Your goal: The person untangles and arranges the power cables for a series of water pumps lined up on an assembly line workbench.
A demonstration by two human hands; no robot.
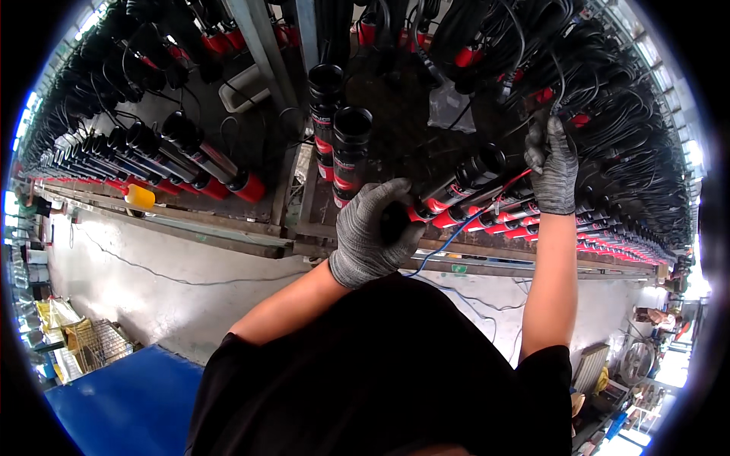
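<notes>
My left hand (370, 234), in a grey knit glove, curls its thumb and fingers round a dark cylinder end (393, 223); most of that piece is hidden. Just beyond it, two black-and-red cylinders (353, 156) with open black tops stand upright. My right hand (555, 167), gloved alike, is raised at the right with its fingers bent. A thin red wire (517, 179) runs into its palm side, and a black cable (561, 80) comes down to its fingertips; whether they grip the cable too, I cannot tell. A blue cord (449, 240) hangs between my hands over the bench edge.
Leaning rows of similar cylinders line the bench to the left (201, 156) and right (475, 171). Bundles of black cable (623, 129) crowd behind. Metal posts (262, 53) rise at the back. A yellow object (140, 196) sits at the left edge; cords (205, 283) trail over the floor.
</notes>
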